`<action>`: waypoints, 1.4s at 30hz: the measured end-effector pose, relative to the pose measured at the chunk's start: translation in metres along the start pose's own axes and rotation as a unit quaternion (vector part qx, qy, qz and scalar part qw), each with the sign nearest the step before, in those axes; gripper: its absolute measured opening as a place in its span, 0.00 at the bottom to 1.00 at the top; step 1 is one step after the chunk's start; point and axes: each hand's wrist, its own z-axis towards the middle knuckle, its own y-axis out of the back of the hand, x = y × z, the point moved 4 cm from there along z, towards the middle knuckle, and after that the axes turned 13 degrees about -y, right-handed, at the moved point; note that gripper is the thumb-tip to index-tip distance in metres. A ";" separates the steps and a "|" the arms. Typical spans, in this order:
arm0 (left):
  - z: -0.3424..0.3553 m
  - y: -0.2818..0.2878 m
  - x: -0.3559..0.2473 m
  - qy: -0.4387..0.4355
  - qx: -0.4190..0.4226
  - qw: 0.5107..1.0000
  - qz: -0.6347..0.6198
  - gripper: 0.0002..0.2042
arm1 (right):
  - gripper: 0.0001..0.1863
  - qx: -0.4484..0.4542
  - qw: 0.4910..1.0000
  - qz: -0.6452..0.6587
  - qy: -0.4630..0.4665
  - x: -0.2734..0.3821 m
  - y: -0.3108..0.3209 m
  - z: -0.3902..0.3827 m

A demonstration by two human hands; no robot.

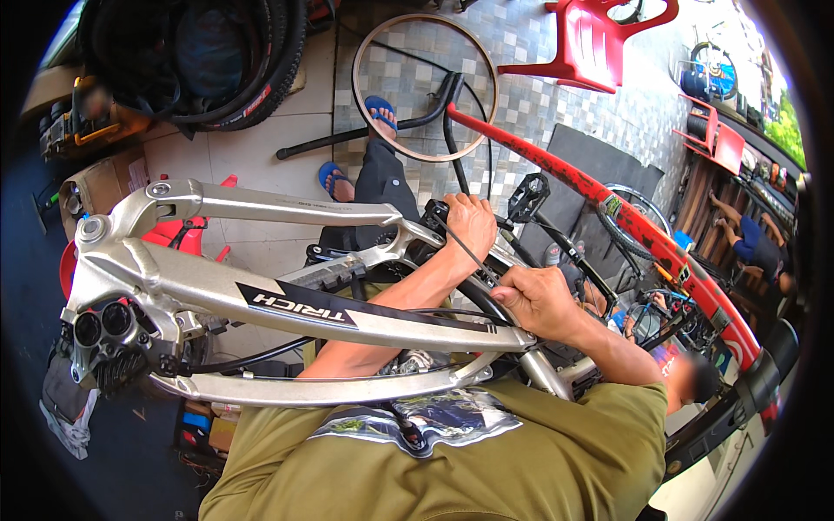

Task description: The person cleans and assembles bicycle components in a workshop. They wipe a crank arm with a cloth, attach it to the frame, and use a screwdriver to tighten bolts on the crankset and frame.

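Observation:
A silver bicycle frame (226,273) with a black decal lies across the view in front of my chest. My left forearm passes through the frame's opening. On its far side my left hand (470,227) is closed, its fingers curled beside a black part (434,214); what they grip is hidden. Closer to me, my right hand (540,302) pinches a thin black cable (466,250) between thumb and fingers. That cable slants from near my left hand to my right fingertips. Under my hands, a dark curved tube (479,297) is partly covered.
A red bicycle frame (599,193) slants along the right. Beyond stand a bare wheel rim (354,80) and a red plastic chair (584,45). Tyres (282,78) are heaped at upper left. Feet in blue flip-flops (380,111) rest on the tiles. Another person (686,378) is at lower right.

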 end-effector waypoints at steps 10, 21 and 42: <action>0.000 0.004 0.002 0.003 -0.004 1.000 -0.014 0.23 | 0.17 0.039 0.953 0.220 -0.207 -0.019 -0.014 -0.014; -0.004 0.005 0.003 -0.015 -0.039 0.998 -0.039 0.22 | 0.12 0.064 0.990 -0.127 0.003 0.029 0.017 0.001; -0.324 0.071 0.165 0.163 -0.137 0.950 -0.230 0.26 | 0.24 -0.131 0.991 0.020 -0.006 0.051 0.118 0.113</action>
